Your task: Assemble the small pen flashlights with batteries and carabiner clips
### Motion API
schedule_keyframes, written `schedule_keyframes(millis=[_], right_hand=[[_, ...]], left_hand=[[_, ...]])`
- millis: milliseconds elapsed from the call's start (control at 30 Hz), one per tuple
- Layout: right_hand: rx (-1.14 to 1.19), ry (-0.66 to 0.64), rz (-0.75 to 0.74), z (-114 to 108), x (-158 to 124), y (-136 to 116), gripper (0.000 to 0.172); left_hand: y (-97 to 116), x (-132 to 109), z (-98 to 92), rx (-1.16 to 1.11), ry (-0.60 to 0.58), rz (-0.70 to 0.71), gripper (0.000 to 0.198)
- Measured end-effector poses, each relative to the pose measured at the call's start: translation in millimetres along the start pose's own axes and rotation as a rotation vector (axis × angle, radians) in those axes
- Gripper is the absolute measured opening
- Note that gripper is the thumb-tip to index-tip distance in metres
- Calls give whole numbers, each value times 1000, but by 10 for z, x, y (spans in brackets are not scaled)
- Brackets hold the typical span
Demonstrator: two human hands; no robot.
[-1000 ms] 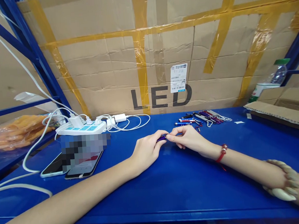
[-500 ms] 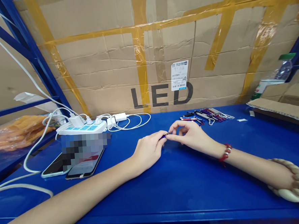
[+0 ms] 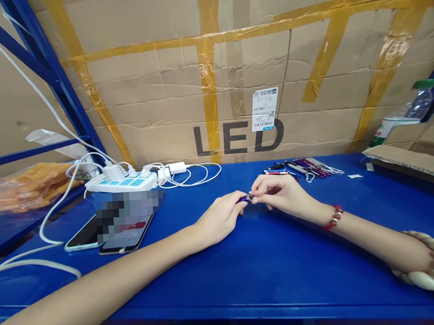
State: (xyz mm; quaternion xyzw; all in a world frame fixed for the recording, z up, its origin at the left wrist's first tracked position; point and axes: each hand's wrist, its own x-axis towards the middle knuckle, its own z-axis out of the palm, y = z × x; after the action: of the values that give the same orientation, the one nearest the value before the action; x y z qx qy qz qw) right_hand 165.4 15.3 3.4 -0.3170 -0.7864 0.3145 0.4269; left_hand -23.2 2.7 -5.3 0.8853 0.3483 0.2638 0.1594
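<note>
My left hand [image 3: 220,218] rests on the blue table [image 3: 246,273] with its fingers closed round a small purple pen-shaped flashlight [image 3: 244,199]. Only the flashlight's end shows past the fingertips. My right hand [image 3: 281,195] meets it from the right, thumb and forefinger pinched at that end. Whether the right hand holds a small part there I cannot make out. A red bead bracelet [image 3: 332,217] sits on the right wrist.
A pile of several coloured small flashlights [image 3: 301,167] lies behind my right hand. A power strip [image 3: 122,182] with chargers and white cables, and two phones [image 3: 111,235], lie at left. A cardboard wall marked LED [image 3: 234,83] stands behind; an open carton [image 3: 411,158] and bottle [image 3: 401,117] at right.
The right fingers, spread at half a second ago, have closed again into a pinch on the flashlight's end. Both hands have stayed at the same spot on the table.
</note>
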Motion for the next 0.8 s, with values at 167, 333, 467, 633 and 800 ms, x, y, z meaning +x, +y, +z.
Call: schedule_keyframes(millis=[167, 333, 467, 633, 800], right_hand=[[-43, -38, -14, -1, -6, -9, 28], [-93, -24, -14, 36, -28, 5, 31], [-179, 26, 37, 75, -43, -9, 34], [-112, 12, 203, 108, -33, -58, 38], [-74, 0, 299, 122, -24, -67, 38]], left_hand=[[5, -11, -10, -4, -26, 28, 23], [-9, -19, 5, 10, -4, 55, 21], [-18, -21, 21, 30, 52, 53, 20], [-25, -31, 43, 87, 134, 75, 21], [-28, -36, 58, 165, 183, 78, 24]])
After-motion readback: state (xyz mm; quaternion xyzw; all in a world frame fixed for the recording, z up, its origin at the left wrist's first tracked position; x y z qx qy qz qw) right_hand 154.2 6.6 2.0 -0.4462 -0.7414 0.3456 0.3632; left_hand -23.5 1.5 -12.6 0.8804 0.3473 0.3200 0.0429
